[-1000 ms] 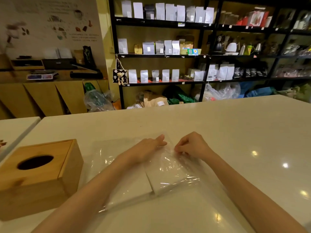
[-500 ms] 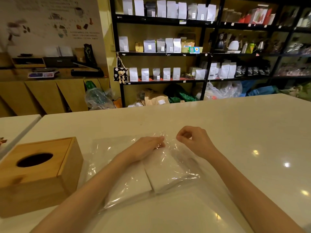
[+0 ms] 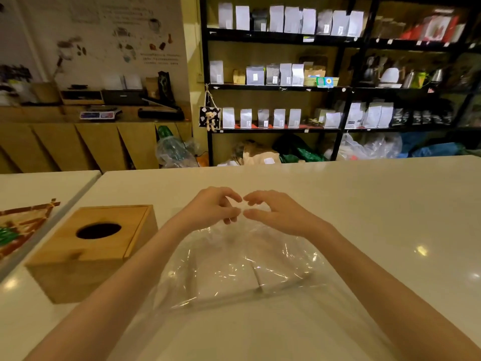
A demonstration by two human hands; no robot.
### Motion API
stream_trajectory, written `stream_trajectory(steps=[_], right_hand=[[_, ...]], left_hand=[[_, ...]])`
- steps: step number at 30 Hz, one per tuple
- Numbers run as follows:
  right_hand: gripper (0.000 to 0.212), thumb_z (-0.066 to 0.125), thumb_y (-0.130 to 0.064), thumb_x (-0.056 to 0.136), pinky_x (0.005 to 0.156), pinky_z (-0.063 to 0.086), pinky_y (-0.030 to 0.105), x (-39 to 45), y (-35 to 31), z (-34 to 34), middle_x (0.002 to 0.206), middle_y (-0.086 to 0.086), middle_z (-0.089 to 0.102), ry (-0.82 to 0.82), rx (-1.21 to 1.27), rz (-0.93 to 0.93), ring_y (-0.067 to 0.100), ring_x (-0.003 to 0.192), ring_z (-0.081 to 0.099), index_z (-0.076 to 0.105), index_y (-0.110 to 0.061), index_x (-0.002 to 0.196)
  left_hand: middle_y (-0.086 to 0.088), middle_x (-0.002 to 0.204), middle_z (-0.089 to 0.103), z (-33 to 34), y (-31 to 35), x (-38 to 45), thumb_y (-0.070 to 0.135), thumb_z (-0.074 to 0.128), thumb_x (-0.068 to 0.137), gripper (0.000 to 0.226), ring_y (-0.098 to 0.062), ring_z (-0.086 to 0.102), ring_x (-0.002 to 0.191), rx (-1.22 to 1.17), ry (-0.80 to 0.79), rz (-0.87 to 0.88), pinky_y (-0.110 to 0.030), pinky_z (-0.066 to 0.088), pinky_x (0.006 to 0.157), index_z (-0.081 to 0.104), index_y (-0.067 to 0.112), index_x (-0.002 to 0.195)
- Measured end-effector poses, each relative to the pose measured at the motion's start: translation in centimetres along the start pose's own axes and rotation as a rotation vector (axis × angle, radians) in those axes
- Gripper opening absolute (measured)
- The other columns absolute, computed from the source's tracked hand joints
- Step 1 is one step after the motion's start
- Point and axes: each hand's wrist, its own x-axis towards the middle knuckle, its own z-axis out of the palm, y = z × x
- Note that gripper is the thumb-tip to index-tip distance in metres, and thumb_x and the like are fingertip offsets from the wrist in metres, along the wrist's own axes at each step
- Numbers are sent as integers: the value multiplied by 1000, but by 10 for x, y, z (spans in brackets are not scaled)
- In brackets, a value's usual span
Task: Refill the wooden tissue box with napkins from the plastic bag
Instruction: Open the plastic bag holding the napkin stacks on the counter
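Observation:
A clear plastic bag (image 3: 234, 259) lies on the white table (image 3: 377, 204) in front of me, holding two stacks of white napkins (image 3: 250, 281) side by side. My left hand (image 3: 213, 207) and my right hand (image 3: 276, 212) meet fingertip to fingertip at the bag's far, raised end and pinch its thin film. The wooden tissue box (image 3: 91, 248) stands to the left of the bag, its lid on, with a dark oval hole (image 3: 99, 230) in the top.
A second white table (image 3: 39, 186) adjoins on the left, with a patterned mat (image 3: 18, 227) on it. Beyond the table stand black shelves (image 3: 325, 87) of pouches and a wooden counter (image 3: 91, 142). Plastic bags sit on the floor there.
Both hands have lifted off the napkins and come together at the bag's far end, pulling the film upward. The view has tilted, so the box appears nearer the middle.

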Motion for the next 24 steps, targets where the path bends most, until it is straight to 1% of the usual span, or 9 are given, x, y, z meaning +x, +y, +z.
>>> stream_trajectory(steps=[3, 6, 8, 11, 14, 16, 19, 21, 24], right_hand=[[53, 65, -47, 77, 76, 48, 28, 11, -19, 10, 88, 3, 69, -123, 85, 51, 13, 80, 63, 55, -17, 119], [33, 71, -34, 76, 58, 46, 18, 16, -24, 15, 66, -2, 62, -135, 87, 34, 7, 57, 58, 67, -12, 100], [17, 72, -24, 77, 57, 44, 17, 16, -24, 15, 65, 2, 63, -143, 137, 5, 8, 55, 56, 71, -10, 87], [11, 71, -19, 77, 65, 48, 24, 13, -25, 12, 71, 13, 68, -121, 210, -46, 10, 58, 57, 73, -9, 82], [8, 69, -17, 79, 58, 47, 21, 8, -29, 4, 61, 6, 62, -78, 243, -82, 4, 50, 52, 72, -9, 80], [6, 68, -17, 80, 55, 46, 16, 4, -34, -3, 63, 5, 63, -56, 228, -112, 1, 49, 52, 72, -13, 79], [4, 69, -19, 80, 54, 47, 16, -6, -42, -13, 67, 8, 67, -25, 234, -133, 3, 52, 54, 71, -19, 76], [3, 70, -19, 79, 54, 47, 18, -17, -48, -21, 65, 7, 67, -24, 249, -134, 7, 53, 55, 72, -18, 77], [5, 69, -19, 80, 50, 45, 13, -38, -59, -34, 60, 2, 66, -92, 234, -123, 5, 47, 54, 72, -15, 79]], left_hand=[[0, 68, 66, 0, -3, -5, 26, 49, 91, 23, -10, 60, 57, -42, 70, -92, -19, 40, 54, 59, 11, 106], [-5, 70, 67, 0, -8, -13, 43, 31, 94, 43, -16, 60, 61, -112, 109, -220, -26, 40, 58, 56, 13, 110], [-8, 72, 67, 1, -10, -18, 52, 19, 93, 56, -17, 60, 64, -144, 98, -280, -27, 39, 62, 56, 15, 111], [-12, 81, 68, -1, -10, -25, 59, 7, 89, 72, -17, 61, 70, -184, 34, -328, -28, 40, 67, 58, 14, 112], [-13, 79, 70, -2, -8, -31, 65, 0, 84, 84, -17, 66, 68, -262, -68, -341, -28, 44, 67, 61, 12, 107], [-16, 83, 71, -3, -9, -32, 67, -3, 82, 89, -18, 66, 70, -266, -82, -348, -28, 44, 68, 62, 11, 105], [-20, 96, 71, -9, -9, -32, 71, -7, 79, 98, -28, 67, 89, -253, -135, -371, -32, 46, 82, 67, 11, 99], [-17, 101, 71, -13, -5, -34, 72, -10, 77, 101, -28, 66, 98, -204, -197, -375, -37, 43, 92, 68, 12, 98], [-14, 111, 68, -21, 1, -39, 71, -10, 77, 100, -24, 63, 104, -106, -329, -360, -39, 39, 96, 67, 14, 105]])
